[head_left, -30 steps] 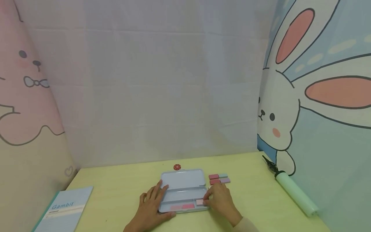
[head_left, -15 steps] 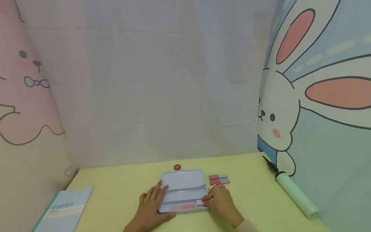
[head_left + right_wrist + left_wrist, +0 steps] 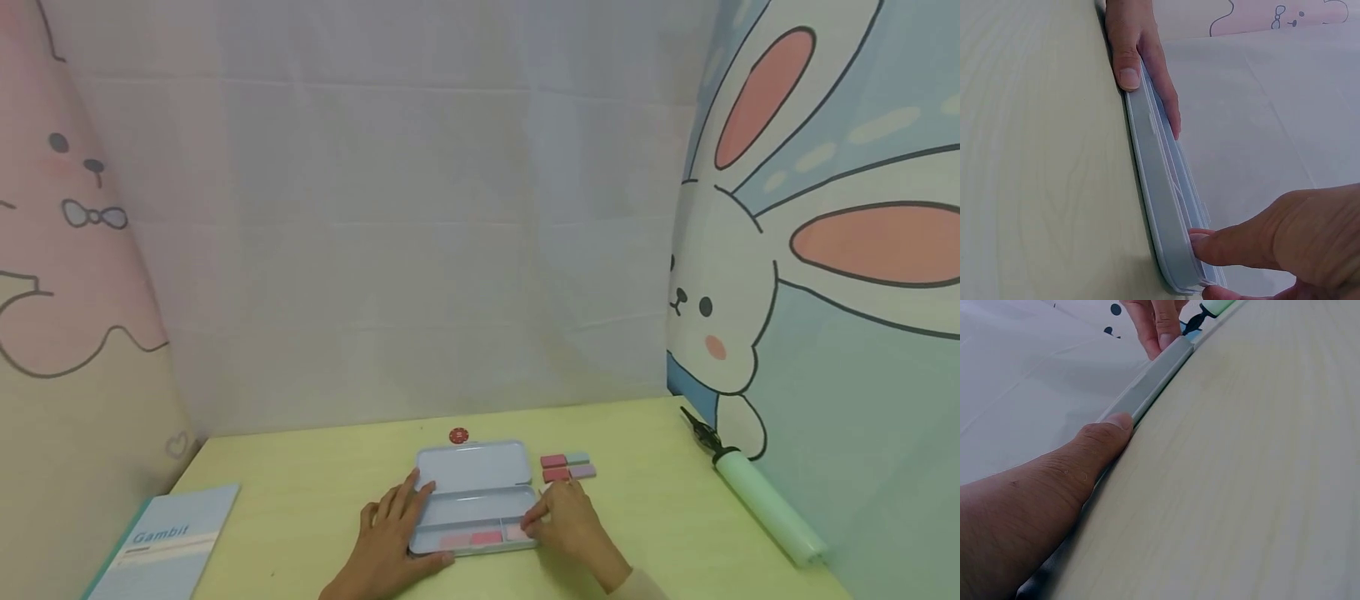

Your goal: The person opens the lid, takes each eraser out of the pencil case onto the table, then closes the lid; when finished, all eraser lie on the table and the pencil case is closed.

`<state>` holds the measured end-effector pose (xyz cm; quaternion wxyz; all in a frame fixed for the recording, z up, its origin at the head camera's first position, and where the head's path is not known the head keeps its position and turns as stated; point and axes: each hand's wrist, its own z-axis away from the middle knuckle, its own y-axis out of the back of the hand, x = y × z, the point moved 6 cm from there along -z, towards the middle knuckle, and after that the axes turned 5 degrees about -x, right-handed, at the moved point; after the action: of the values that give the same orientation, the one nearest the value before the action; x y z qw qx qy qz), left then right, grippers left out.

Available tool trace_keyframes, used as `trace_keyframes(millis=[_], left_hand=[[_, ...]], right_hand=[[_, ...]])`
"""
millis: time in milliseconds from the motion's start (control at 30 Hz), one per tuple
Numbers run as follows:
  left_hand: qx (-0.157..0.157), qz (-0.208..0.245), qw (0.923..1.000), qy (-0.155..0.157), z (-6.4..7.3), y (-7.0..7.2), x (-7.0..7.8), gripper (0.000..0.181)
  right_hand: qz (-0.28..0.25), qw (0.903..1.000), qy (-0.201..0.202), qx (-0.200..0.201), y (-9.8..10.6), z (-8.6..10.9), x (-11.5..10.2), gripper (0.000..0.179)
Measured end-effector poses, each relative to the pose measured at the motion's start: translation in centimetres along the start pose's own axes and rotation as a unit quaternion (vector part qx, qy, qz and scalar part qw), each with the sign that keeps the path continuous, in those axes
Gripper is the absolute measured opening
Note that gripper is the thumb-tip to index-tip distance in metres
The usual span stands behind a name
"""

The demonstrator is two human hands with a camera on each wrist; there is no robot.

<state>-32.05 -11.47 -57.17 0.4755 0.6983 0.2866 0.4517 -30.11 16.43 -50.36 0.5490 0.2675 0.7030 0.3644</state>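
Note:
A light blue hinged case [image 3: 472,504] lies unfolded on the table, its lid tipped back. My left hand [image 3: 390,537] rests along its left side, fingers spread and mostly straight, thumb at the front wall [image 3: 1157,169]. My right hand [image 3: 572,523] pinches with thumb and fingertips at a pale pink block [image 3: 514,530] in the small right compartment; the fingertips partly hide it. A brighter pink block [image 3: 486,538] and a light pink block [image 3: 454,542] lie side by side in the long front compartment. In the right wrist view my right thumb [image 3: 1216,247] reaches over the case's rim.
Right of the lid sit several small blocks: red [image 3: 553,460], teal [image 3: 577,458], another red [image 3: 556,475] and purple [image 3: 582,472]. Behind the case lies a red round chip [image 3: 459,436]. A booklet [image 3: 176,533] is at left, a pale green hand pump [image 3: 768,504] at right.
The right fingertips have shifted slightly left over the small compartment and cover more of the pale pink block. My left hand stays in place on the case.

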Motion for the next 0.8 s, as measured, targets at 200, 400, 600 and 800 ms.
trace_keyframes(millis=[200,400,600,800], left_hand=[[0.006,-0.001,1.0,-0.001,-0.2,0.0,0.0,0.11],[0.005,-0.005,1.0,-0.001,-0.1,0.1,0.1,0.11],[0.006,-0.014,0.9999,-0.001,0.0,0.1,-0.1,0.11],[0.001,0.001,1.0,0.001,0.1,0.1,0.1,0.11]], right_hand=[[-0.01,0.9994,-0.034,-0.001,-0.3,0.3,0.5,0.004],[-0.003,0.9999,-0.011,-0.01,-0.5,0.4,0.0,0.01],[0.017,0.9995,0.021,0.014,-0.6,0.5,-0.6,0.004],[-0.001,0.9999,0.012,0.004,-0.7,0.6,-0.4,0.007]])
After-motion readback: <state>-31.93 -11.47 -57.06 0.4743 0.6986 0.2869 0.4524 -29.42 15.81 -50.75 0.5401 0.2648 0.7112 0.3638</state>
